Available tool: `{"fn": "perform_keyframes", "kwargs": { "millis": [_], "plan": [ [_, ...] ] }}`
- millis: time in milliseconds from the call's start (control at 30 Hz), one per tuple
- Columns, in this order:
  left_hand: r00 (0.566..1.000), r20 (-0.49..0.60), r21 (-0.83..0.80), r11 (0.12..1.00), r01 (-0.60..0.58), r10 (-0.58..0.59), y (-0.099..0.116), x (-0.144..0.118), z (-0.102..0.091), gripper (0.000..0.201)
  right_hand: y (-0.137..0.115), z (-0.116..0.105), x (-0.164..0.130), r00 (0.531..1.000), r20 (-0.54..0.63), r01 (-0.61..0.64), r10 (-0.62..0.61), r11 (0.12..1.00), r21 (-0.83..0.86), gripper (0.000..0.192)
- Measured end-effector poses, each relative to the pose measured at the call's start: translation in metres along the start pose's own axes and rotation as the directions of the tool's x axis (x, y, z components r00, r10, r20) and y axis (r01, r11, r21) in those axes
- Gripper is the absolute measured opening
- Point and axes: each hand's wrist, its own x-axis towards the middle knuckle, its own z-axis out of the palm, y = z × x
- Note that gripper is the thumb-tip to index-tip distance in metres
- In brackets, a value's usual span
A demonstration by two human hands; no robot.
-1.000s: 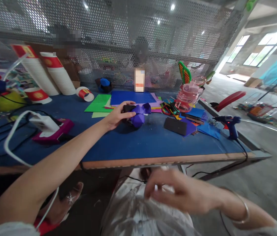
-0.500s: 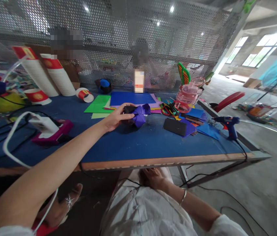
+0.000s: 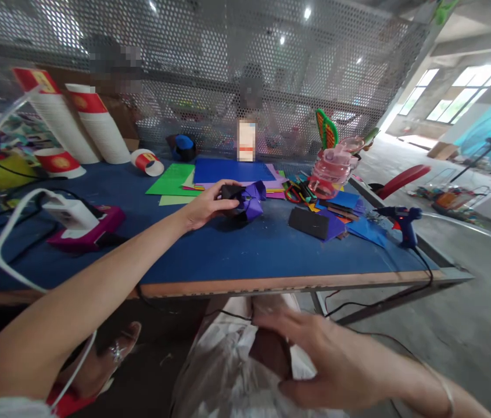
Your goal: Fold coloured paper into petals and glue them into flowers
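Observation:
My left hand (image 3: pixel 214 204) is closed around a folded paper piece, black at the gripped end and with purple petal-like points (image 3: pixel 253 200) at the other. It is held low over the blue tabletop, in front of the stacked coloured paper (image 3: pixel 232 172). My right hand (image 3: pixel 319 354), blurred by motion, is over my lap below the table edge. Its thumb and fingers are apart. A dark brown patch shows between them, and I cannot make out what it is.
Paper sheets (image 3: pixel 308 222), a pink jug (image 3: pixel 331 171) and a glue gun (image 3: pixel 404 223) are on the right. Paper cups (image 3: pixel 97 125) and a purple power strip (image 3: pixel 88 229) with cables are on the left. A perforated metal panel (image 3: pixel 193 52) stands behind the table.
My right hand has lifted off my lap toward me and to the right, its fingers spreading. The paper piece in my left hand has turned slightly.

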Motion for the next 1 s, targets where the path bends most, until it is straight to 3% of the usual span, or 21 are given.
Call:
{"fn": "perform_keyframes", "kwargs": {
  "millis": [33, 100, 167, 233, 367, 467, 600, 833, 1000],
  "plan": [
    [1.000, -0.005, 0.008, 1.000, -0.016, 0.016, 0.000, 0.000, 0.000, 0.056, -0.007, -0.020, 0.003, 0.997, -0.055, 0.054, -0.053, 0.998, 0.023, 0.076],
    [0.999, -0.019, 0.023, 0.999, -0.031, 0.032, 0.000, 0.000, 0.001, 0.056, -0.008, -0.056, 0.025, 0.957, -0.273, 0.093, -0.094, 0.996, -0.017, 0.071],
    [0.999, -0.035, 0.036, 0.999, -0.030, 0.031, 0.000, -0.001, 0.002, 0.056, 0.004, -0.084, 0.064, 0.887, -0.449, 0.126, -0.113, 0.992, -0.002, 0.067],
    [0.998, -0.047, 0.051, 0.998, -0.031, 0.033, 0.000, -0.001, 0.002, 0.057, 0.021, -0.103, 0.108, 0.828, -0.546, 0.186, -0.129, 0.981, 0.051, 0.064],
    [0.996, -0.058, 0.081, 0.995, -0.060, 0.065, -0.001, -0.001, 0.004, 0.056, 0.054, -0.114, 0.175, 0.731, -0.668, 0.270, -0.140, 0.958, 0.095, 0.064],
    [0.992, -0.079, 0.104, 0.991, -0.087, 0.095, -0.005, 0.002, 0.005, 0.053, 0.072, -0.107, 0.192, 0.661, -0.747, 0.277, -0.071, 0.948, 0.156, 0.060],
    [0.993, -0.073, 0.160, 0.984, -0.085, 0.097, -0.010, 0.006, 0.002, 0.049, 0.089, -0.098, 0.190, 0.659, -0.747, 0.274, 0.085, 0.898, 0.344, 0.059],
    [0.995, -0.026, 0.301, 0.950, -0.086, 0.098, -0.007, 0.005, -0.007, 0.049, 0.090, -0.099, 0.190, 0.618, -0.649, 0.275, 0.444, 0.651, 0.708, 0.044],
    [0.982, 0.012, 0.535, 0.828, -0.166, 0.189, -0.004, 0.000, -0.001, 0.061, 0.084, -0.093, 0.191, 0.633, -0.627, 0.310, 0.454, 0.593, 0.743, 0.039]
  ]
}}
